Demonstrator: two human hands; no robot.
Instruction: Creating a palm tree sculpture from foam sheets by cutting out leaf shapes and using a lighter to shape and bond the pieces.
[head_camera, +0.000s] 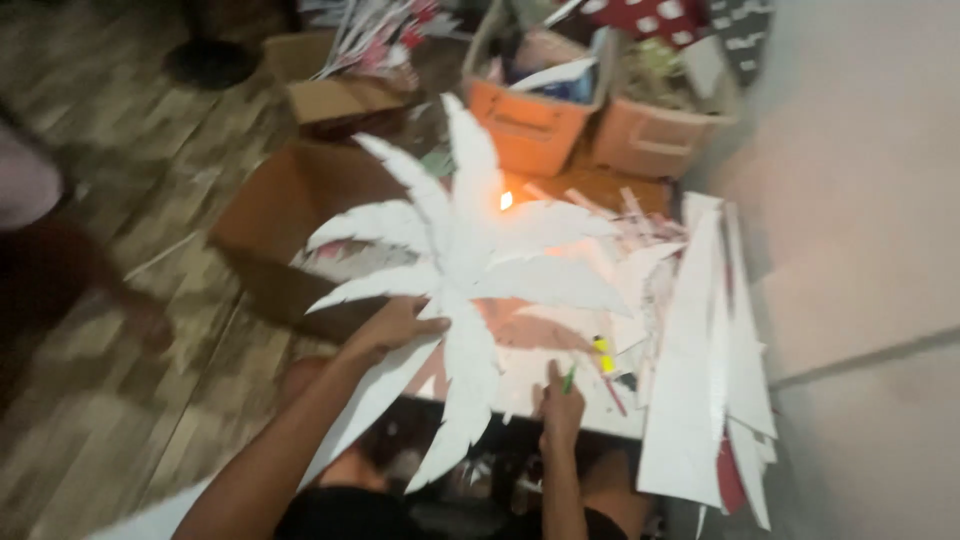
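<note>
Two hands work: left hand (395, 325) pinches the white palm-leaf cutout (465, 255) near its centre; right hand (562, 405), at five o'clock, grips a green pen (569, 378). Thin fronds could bend or tear.

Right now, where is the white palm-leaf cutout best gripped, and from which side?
At its hub, where the fronds meet, from the near-left underside, as the left hand does. The cutout is thin and floppy with long fronds, so any frond tip would probably bend.

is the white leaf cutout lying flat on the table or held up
Held up. The left hand grips the white leaf cutout near its centre, its fronds spread above the table. The right hand holds a green pen.
</note>
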